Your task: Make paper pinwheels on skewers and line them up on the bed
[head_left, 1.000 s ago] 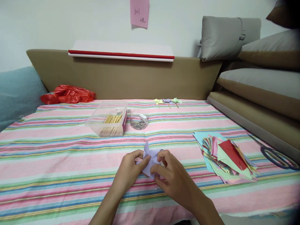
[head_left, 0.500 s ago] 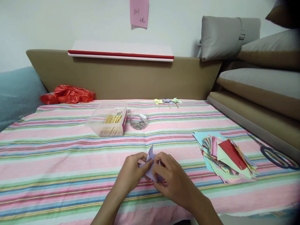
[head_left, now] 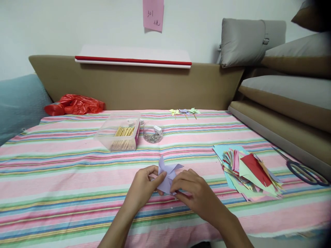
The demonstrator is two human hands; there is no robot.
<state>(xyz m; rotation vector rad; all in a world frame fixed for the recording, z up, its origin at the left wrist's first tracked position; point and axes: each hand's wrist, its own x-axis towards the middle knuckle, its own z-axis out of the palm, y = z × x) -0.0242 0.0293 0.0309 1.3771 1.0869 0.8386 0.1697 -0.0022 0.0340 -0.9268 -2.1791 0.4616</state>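
A purple paper pinwheel (head_left: 168, 170) is held above the striped cloth, its folded blades fanned outward. My left hand (head_left: 145, 182) pinches its left side, thumb on the front face. At its lower right, my right hand (head_left: 192, 189) has bent fingers closed on the paper's edge. Beyond the hands stand a clear plastic box (head_left: 103, 132) of wooden sticks (head_left: 125, 131) and a round clear dish of small metal pins (head_left: 153, 138). Three finished small pinwheels (head_left: 184, 111), yellow, purple and green, lie on sticks at the back.
To the right is a pile of cut coloured paper (head_left: 254, 172), with dark-handled scissors (head_left: 301, 168) beside it. Stacked cushions (head_left: 284, 103) line the right side. A red plastic bag (head_left: 77, 104) lies at the back left, near a blue cushion (head_left: 20, 103).
The pinwheel has turned so more of its face and blades show. My right hand has shifted slightly right and down to the paper's lower right edge; my left hand moved a little left.
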